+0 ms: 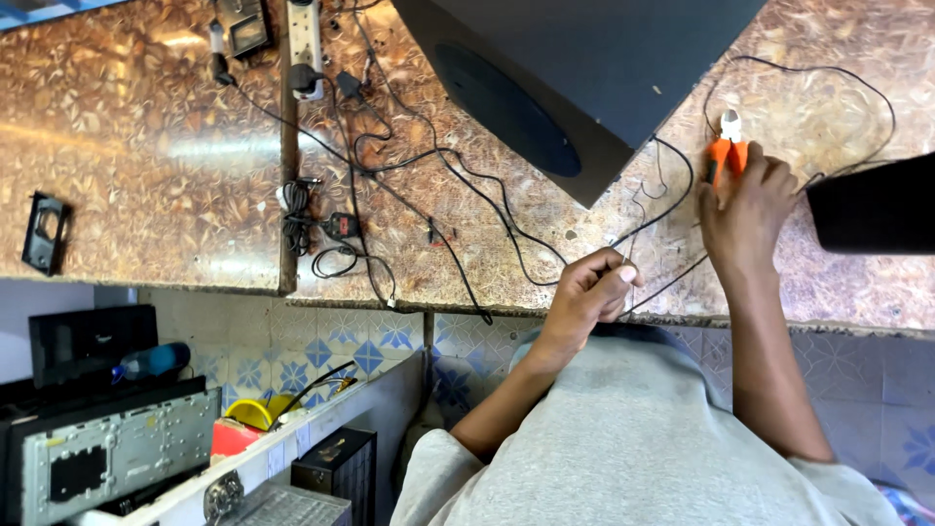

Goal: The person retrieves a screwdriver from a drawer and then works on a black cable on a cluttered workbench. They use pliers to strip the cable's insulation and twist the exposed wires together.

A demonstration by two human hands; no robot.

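Note:
My left hand (584, 290) is closed, pinching a thin black wire (672, 190) at the front edge of the brown patterned worktop (146, 156). To its right, my right hand (748, 209) grips orange-handled cutting pliers (727, 151), whose metal jaws point away from me. The wire loops from my left hand past the pliers and around the far right of the worktop. A large black speaker box (584, 68) lies just beyond both hands, its round grille facing left.
A tangle of black cables (390, 166), a white power strip (305, 39) and small plugs lie at the centre left. A black frame part (44, 232) sits far left, a second black box (872, 205) at the right edge. Stacked electronic units (97, 448) stand below left.

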